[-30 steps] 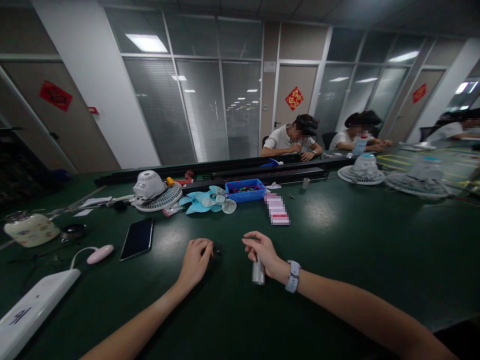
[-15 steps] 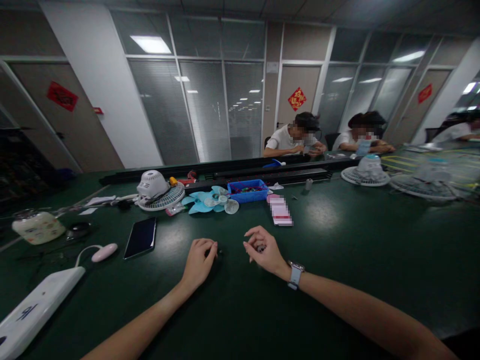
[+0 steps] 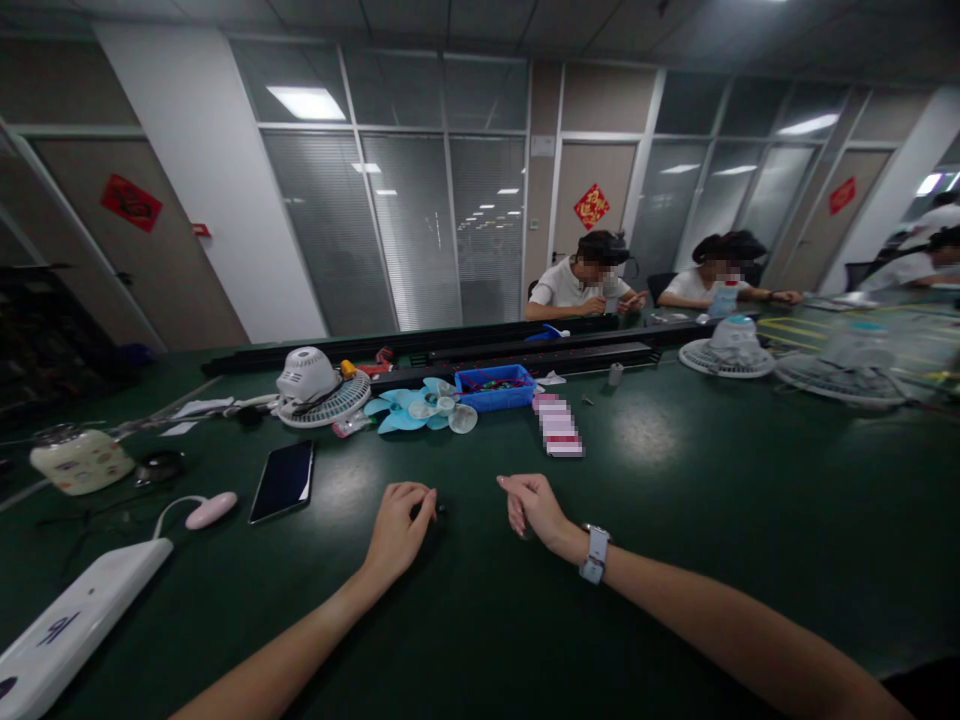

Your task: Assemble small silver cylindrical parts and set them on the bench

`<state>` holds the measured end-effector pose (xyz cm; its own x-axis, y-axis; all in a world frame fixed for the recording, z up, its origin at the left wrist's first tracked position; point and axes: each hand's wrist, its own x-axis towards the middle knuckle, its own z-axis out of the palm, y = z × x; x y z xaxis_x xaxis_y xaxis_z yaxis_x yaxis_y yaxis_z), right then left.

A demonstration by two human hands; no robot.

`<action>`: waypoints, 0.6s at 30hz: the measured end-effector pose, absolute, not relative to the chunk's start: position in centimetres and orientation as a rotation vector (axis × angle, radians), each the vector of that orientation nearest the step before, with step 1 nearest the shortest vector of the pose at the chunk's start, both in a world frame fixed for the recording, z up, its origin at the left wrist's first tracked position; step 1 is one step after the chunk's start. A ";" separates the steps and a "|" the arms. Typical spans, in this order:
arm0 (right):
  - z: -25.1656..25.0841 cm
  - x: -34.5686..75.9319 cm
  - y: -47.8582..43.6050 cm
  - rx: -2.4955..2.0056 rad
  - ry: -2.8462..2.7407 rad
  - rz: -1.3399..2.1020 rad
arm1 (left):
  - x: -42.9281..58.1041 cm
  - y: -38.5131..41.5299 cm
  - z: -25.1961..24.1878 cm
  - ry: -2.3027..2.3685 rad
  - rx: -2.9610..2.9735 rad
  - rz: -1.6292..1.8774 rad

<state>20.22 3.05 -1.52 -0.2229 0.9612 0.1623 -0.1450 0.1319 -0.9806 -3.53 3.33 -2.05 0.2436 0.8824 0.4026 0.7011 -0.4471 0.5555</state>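
Observation:
My left hand (image 3: 401, 522) rests on the dark green table (image 3: 465, 620) with its fingers curled closed. A tiny dark piece (image 3: 442, 509) shows just beside its fingertips; I cannot tell whether it is gripped. To the right, my right hand (image 3: 538, 512) is turned palm down, fingers folded in and thumb side toward the left hand. Whatever it encloses is mostly hidden. On that wrist is a watch with a pale band (image 3: 595, 553). Beyond the hands lie a pink-and-white phone-shaped item (image 3: 559, 427), blurred out, and light blue fan blades (image 3: 409, 408).
At left are a black phone (image 3: 282, 482), a white power strip (image 3: 82, 620), a pink oval device (image 3: 211, 510) and a jar (image 3: 81, 462). A blue bin (image 3: 495, 388) and a white fan part (image 3: 322, 388) stand farther back. Two people sit across the table.
My right hand has rolled over and its fingers have folded in, hiding the small grey piece seen in it before. The left hand stays nearly still. The view has tilted up slightly.

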 end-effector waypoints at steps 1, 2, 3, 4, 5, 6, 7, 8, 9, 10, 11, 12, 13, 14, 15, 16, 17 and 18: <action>-1.1 20.8 3.6 -0.894 -1.306 1.270 | -3.5 3.3 -2.1 1.475 2.257 1.004; -0.5 21.8 4.2 -0.908 -1.263 1.200 | -3.5 3.3 -2.1 1.471 2.257 1.008; 0.1 23.0 5.0 -0.922 -1.221 1.122 | -3.5 3.3 -2.1 1.466 2.257 1.011; 0.8 24.5 5.9 -0.934 -1.181 1.042 | -3.5 3.3 -2.1 1.461 2.258 1.015; 1.5 26.2 6.9 -0.945 -1.142 0.972 | -3.5 3.3 -2.1 1.458 2.261 1.017; 2.0 28.0 7.8 -0.957 -1.106 0.916 | -3.5 3.3 -2.1 1.457 2.263 1.019; 2.3 30.0 8.6 -0.972 -1.070 0.871 | -3.5 3.3 -2.1 1.458 2.265 1.019; 2.5 31.9 9.3 -0.992 -1.035 0.830 | -3.5 3.3 -2.0 1.460 2.265 1.017; 2.5 33.8 10.0 -1.016 -1.003 0.795 | -3.4 3.3 -2.0 1.463 2.265 1.014; 2.2 35.5 10.4 -1.041 -0.974 0.768 | -3.4 3.2 -1.9 1.466 2.264 1.010; 1.9 37.0 10.8 -1.066 -0.951 0.750 | -3.4 3.2 -1.9 1.470 2.263 1.004; 1.4 38.3 11.0 -1.089 -0.932 0.737 | -3.4 3.2 -1.8 1.470 2.263 0.997; 0.9 39.4 11.2 -1.109 -0.917 0.728 | -3.4 3.2 -1.8 1.469 2.264 0.992; 0.3 40.3 11.4 -1.126 -0.907 0.723 | -3.4 3.2 -1.8 1.468 2.267 0.990; -0.2 41.0 11.5 -1.141 -0.901 0.723 | -3.4 3.2 -1.8 1.466 2.269 0.989; -0.7 41.5 11.6 -1.155 -0.901 0.727 | -3.3 3.2 -1.8 1.465 2.271 0.990; -1.1 41.9 11.8 -1.170 -0.904 0.735 | -3.3 3.2 -1.7 1.463 2.272 0.993; -1.5 42.1 11.9 -1.184 -0.909 0.743 | -3.3 3.1 -1.7 1.463 2.273 0.995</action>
<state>42.12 11.88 -1.52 0.4564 0.8679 0.1960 -0.0185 0.2295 -0.9731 -3.34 3.14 -1.74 0.2585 0.8770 0.4050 0.6988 -0.4592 0.5484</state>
